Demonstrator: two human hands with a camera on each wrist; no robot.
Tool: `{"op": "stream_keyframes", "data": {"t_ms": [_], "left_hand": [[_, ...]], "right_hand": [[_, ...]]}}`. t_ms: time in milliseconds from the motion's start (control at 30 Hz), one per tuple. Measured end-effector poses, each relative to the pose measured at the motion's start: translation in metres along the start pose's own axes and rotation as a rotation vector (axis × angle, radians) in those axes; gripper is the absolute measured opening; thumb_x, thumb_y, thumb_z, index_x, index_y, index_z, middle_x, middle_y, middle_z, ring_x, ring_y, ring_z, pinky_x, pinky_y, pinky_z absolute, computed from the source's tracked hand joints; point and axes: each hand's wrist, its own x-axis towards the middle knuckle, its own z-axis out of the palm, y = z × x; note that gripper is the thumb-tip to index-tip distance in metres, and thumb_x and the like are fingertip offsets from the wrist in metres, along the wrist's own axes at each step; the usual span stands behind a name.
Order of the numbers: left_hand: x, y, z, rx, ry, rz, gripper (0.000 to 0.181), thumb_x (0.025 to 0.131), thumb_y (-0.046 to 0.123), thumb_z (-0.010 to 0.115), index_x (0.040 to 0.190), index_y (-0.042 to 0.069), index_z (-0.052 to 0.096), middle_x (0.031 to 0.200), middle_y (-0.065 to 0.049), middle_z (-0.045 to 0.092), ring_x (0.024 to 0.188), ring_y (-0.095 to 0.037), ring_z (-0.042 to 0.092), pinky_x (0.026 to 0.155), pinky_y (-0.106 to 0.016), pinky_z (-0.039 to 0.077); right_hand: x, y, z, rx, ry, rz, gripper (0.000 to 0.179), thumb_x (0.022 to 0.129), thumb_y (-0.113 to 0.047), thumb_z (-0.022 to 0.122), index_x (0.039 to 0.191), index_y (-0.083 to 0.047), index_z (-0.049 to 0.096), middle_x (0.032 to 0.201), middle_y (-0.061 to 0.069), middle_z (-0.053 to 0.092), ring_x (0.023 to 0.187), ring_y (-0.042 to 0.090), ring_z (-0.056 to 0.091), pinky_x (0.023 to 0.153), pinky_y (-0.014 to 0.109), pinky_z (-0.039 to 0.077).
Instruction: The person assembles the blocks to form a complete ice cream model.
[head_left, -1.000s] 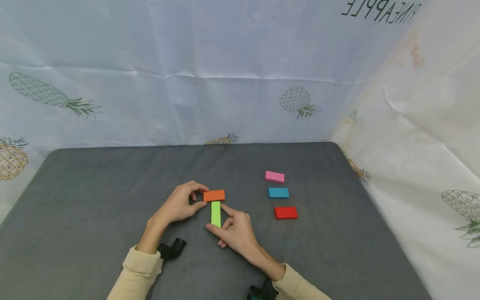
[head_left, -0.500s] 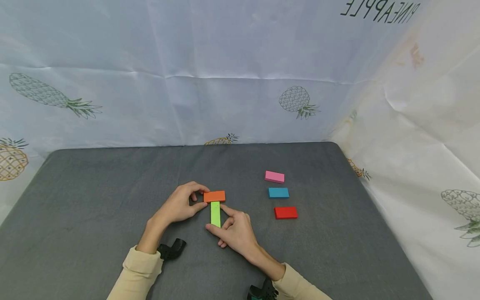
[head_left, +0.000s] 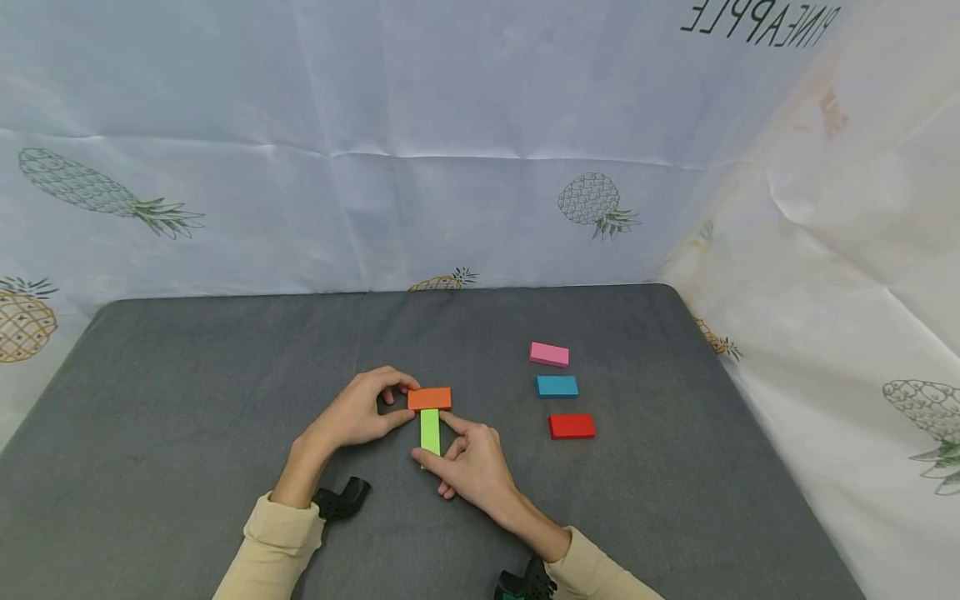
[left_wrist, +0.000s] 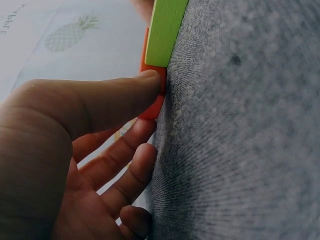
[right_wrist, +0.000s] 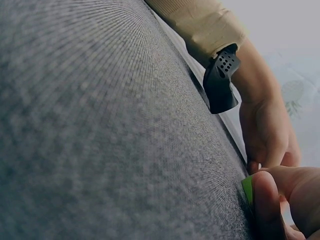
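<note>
Two wooden blocks meet in a T shape on the grey cloth in the head view. An orange block (head_left: 430, 399) lies crosswise at the far side, pinched at its left end between the thumb and fingers of my left hand (head_left: 366, 410). Against its near side, a lime green block (head_left: 430, 430) points toward me. The thumb and index finger of my right hand (head_left: 477, 463) hold this one near its two ends. From the left wrist, the green block (left_wrist: 165, 32) touches the orange block (left_wrist: 153, 108). Only a corner of the green block (right_wrist: 247, 189) shows in the right wrist view.
Right of my hands, a pink block (head_left: 549, 354), a blue block (head_left: 557, 386) and a red block (head_left: 572, 427) lie in a loose column. The grey cloth (head_left: 187, 417) covers the table. A pineapple-print curtain (head_left: 450, 100) hangs behind its far edge.
The orange and green blocks have slid slightly toward me, the green one also a touch left. The left fingers moved along with them. The pink, blue and red blocks stayed put.
</note>
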Motion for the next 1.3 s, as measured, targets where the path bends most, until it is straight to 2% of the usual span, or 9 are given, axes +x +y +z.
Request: {"op": "stream_keyframes", "data": {"t_ms": [533,1000,1300], "left_hand": [[-0.0003,-0.0033,-0.0022,-0.027,-0.013,0.018,0.03,0.088,0.009,0.08,0.117,0.009,0.072,0.106,-0.004,0.07,0.082,-0.008,0.054,0.075,-0.028,0.048],[-0.001,-0.0054,-0.0026,-0.046,-0.012,-0.015,0.028,0.089,0.013,0.079,0.116,0.008,0.071,0.106,-0.006,0.071,0.083,-0.008,0.054,0.075,-0.028,0.048],[-0.0009,-0.0067,-0.0035,-0.041,-0.017,0.001,0.028,0.09,0.013,0.079,0.116,0.008,0.071,0.106,-0.005,0.07,0.083,-0.008,0.054,0.075,-0.028,0.048]], "right_hand": [[0.0001,-0.0016,0.0,-0.004,-0.001,-0.005,0.071,0.089,-0.028,0.082,0.147,0.0,0.052,0.052,0.008,0.068,0.035,0.004,0.057,0.039,0.032,0.051],[0.0,-0.0023,-0.0001,0.008,-0.002,0.004,0.073,0.088,-0.028,0.082,0.147,0.0,0.051,0.053,0.009,0.068,0.035,0.005,0.058,0.039,0.033,0.051],[0.0004,-0.0028,-0.0001,-0.007,-0.004,0.008,0.073,0.088,-0.028,0.082,0.148,-0.001,0.05,0.053,0.008,0.068,0.036,0.005,0.058,0.04,0.033,0.051]]}}
